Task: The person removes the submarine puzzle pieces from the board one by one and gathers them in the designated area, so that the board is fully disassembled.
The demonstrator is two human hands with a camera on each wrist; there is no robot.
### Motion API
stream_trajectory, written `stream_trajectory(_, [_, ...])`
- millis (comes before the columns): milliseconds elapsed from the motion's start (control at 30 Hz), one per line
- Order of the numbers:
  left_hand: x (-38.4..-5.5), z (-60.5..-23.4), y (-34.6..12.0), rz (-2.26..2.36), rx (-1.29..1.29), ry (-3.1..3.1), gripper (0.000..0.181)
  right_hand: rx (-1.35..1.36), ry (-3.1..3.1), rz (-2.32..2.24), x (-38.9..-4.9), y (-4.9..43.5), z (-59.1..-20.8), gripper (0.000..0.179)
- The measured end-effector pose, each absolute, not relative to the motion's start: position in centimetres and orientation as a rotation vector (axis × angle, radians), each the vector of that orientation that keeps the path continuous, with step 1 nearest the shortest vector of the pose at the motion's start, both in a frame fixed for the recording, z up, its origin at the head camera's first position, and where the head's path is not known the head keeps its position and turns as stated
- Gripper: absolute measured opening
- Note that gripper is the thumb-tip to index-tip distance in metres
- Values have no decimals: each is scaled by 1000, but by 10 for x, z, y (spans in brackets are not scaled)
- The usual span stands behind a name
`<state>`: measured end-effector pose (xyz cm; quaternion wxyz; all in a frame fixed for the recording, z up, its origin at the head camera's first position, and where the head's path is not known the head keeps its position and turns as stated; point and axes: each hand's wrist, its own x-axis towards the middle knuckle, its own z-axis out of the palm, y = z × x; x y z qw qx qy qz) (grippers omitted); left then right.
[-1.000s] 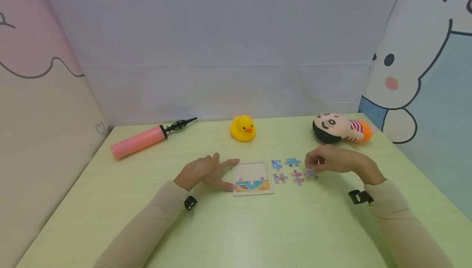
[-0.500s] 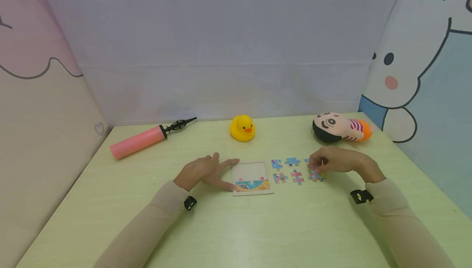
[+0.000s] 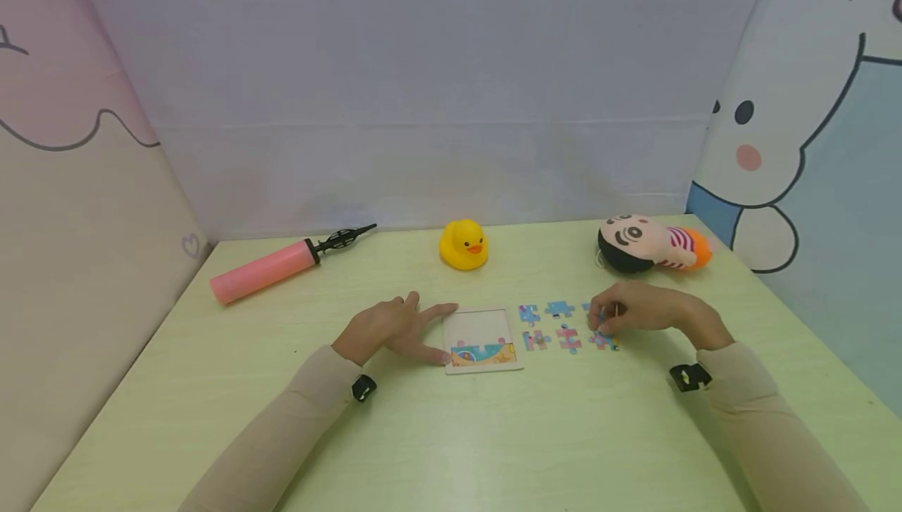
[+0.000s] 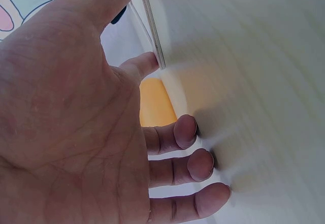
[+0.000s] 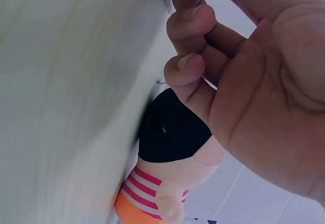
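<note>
Fingers of the left hand (image 3: pixel 395 329) are straight and spread; those of the right hand (image 3: pixel 644 307) are curled inward. Arranged from left to right: a pink pump (image 3: pixel 264 271) with a black nozzle (image 3: pixel 343 239) lies aslant toward the back of the pale green table (image 3: pixel 493 449). Next, the left hand meets a square puzzle frame (image 3: pixel 484 371), the thumb at its left rim near the front corner, the index finger at the back-left corner. Behind the frame, well apart from it, a yellow duck (image 3: pixel 463 246) sits upright. The frame lies flat, its front part filled by a teal and orange picture strip (image 3: pixel 479 354). Just beside it are loose jigsaw pieces (image 3: pixel 568 340) in two rows of three, the last of the back row partly covered by the right hand. That hand's fingertips meet the last front-row piece (image 3: pixel 604 342); whether they pinch or merely touch it cannot be told, the right wrist view showing only an edge at its upper border. Farthest right, a doll (image 3: pixel 651 246) with black hair and a striped top lies behind the right hand.
</note>
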<state>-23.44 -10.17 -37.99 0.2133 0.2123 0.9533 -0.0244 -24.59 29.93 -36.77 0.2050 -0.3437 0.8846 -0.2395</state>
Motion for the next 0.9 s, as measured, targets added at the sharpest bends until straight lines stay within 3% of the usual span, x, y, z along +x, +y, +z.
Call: stream_trajectory(900, [-234,-379,-102,-44,578,2638,90,-1110,2511,-622,-246,250,-352,11])
